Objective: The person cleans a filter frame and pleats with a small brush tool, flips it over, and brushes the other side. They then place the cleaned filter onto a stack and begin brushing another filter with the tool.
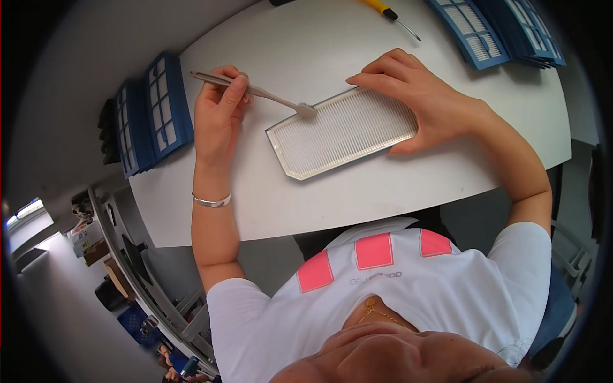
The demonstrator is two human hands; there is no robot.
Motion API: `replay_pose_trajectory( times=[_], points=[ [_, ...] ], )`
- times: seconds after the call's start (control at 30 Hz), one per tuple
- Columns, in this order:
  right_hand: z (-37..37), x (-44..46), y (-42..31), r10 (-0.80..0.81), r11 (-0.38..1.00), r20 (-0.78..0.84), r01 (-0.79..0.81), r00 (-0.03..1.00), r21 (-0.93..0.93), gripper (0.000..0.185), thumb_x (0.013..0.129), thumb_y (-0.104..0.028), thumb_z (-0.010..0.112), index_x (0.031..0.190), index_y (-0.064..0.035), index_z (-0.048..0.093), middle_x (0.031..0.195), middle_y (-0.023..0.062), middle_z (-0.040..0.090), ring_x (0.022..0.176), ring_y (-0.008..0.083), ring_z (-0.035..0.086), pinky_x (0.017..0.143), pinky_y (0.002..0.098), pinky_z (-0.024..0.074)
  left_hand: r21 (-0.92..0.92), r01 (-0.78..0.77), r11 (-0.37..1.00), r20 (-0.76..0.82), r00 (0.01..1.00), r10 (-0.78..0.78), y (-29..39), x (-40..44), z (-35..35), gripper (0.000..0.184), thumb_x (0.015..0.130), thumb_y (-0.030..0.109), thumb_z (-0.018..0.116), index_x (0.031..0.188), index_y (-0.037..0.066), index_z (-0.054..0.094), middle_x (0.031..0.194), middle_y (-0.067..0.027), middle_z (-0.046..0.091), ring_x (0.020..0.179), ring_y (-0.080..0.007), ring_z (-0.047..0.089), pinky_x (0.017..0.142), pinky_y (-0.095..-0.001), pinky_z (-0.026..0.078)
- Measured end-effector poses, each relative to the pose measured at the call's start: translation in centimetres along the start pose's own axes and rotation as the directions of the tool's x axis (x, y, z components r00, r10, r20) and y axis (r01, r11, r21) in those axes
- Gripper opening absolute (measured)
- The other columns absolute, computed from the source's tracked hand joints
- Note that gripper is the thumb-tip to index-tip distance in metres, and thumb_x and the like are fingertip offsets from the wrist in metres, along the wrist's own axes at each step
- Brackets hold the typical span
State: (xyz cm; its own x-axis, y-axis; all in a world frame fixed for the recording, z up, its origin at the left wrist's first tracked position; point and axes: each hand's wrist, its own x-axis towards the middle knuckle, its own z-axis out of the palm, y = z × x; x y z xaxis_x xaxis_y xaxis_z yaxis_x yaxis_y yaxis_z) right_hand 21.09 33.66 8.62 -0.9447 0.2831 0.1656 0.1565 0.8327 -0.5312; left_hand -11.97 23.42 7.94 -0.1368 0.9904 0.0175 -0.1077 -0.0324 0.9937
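Observation:
My left hand [221, 105] is closed around the handle of a small beige-handled brush [274, 97]. The brush's round head rests at the upper left edge of a rectangular pleated air filter [345, 133], touching it. This filter has white pleats, a pale frame and clipped corners, and lies slanted on the white table. My right hand [418, 92] spans its right end, fingers at the far edge and thumb at the near edge, gripping it and hiding that end.
On the left edge of the white table [255, 204] stand several blue-framed filters [167, 105]. More blue-framed filters [472, 32] are at the far right. A yellow-and-black screwdriver [389, 13] lies at the back. Beyond the table at lower left, another person's hands [167, 360] show small.

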Motion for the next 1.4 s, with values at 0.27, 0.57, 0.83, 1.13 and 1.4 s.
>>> replay_pose_trajectory(
  times=[0.27,0.57,0.83,1.13,1.4],
  points=[
    [-0.2,0.1,-0.8,0.014,0.996,-0.004,-0.015,1.0,-0.094,0.097,0.058,-0.03,0.087,0.144,-0.0072,0.048,0.133,0.0162,0.053,0.124,0.0367,0.047,0.108,0.0462,0.0397,-0.119,0.067,0.991,-0.043,0.996,-0.072,-0.1,0.3,-0.2,0.022,0.107,0.03,0.052,0.109,0.008,0.057,0.09,-0.001,0.056,0.078,-0.0106,0.048,0.075,-0.0272,0.044],
    [-0.6,-0.2,-0.7,0.001,0.98,-0.359,-0.073,0.933,-0.187,0.077,0.057,-0.023,0.093,0.125,-0.0064,0.061,0.118,0.0132,0.063,0.105,0.0316,0.063,0.089,0.0387,0.0534,-0.464,-0.021,0.886,-0.14,0.989,-0.05,-0.9,0.9,-2.0,0.02,0.104,0.025,0.057,0.113,0.007,0.058,0.089,0.0,0.058,0.071,-0.006,0.045,0.07,-0.024,0.043],
    [-1.3,0.0,-3.4,-0.251,0.928,-0.26,0.156,0.932,-0.337,0.049,0.057,-0.002,0.086,0.103,-0.0112,0.07,0.091,0.0048,0.065,0.081,0.0225,0.062,0.067,0.0327,0.0511,-0.252,-0.052,0.966,-0.162,0.987,0.011,-0.7,0.5,-1.3,0.058,0.099,0.019,0.066,0.149,0.004,0.039,0.088,-0.0026,0.063,0.066,-0.0034,0.051,0.066,-0.0179,0.044],
    [0.4,0.4,-4.0,-0.105,0.968,-0.042,0.093,0.994,-0.233,0.082,0.061,-0.038,0.091,0.134,-0.0161,0.06,0.133,0.0093,0.054,0.122,0.0326,0.049,0.101,0.046,0.0417,-0.051,0.113,0.992,0.029,0.993,-0.112,0.0,-0.1,-0.4,0.083,0.095,0.009,0.07,0.159,0.007,0.017,0.085,-0.0099,0.068,0.062,-0.0081,0.06,0.054,-0.02,0.05],
    [0.8,0.3,-3.6,0.021,0.952,0.058,-0.002,0.998,-0.306,0.098,0.061,-0.061,0.084,0.145,-0.0215,0.053,0.133,0.012,0.05,0.125,0.0372,0.044,0.107,0.0506,0.034,0.09,0.132,0.987,-0.054,0.99,-0.128,0.1,-0.1,-0.1,0.08,0.097,0.013,0.069,0.158,0.007,0.017,0.082,-0.0108,0.066,0.062,-0.0096,0.06,0.052,-0.0219,0.05]
  ],
)
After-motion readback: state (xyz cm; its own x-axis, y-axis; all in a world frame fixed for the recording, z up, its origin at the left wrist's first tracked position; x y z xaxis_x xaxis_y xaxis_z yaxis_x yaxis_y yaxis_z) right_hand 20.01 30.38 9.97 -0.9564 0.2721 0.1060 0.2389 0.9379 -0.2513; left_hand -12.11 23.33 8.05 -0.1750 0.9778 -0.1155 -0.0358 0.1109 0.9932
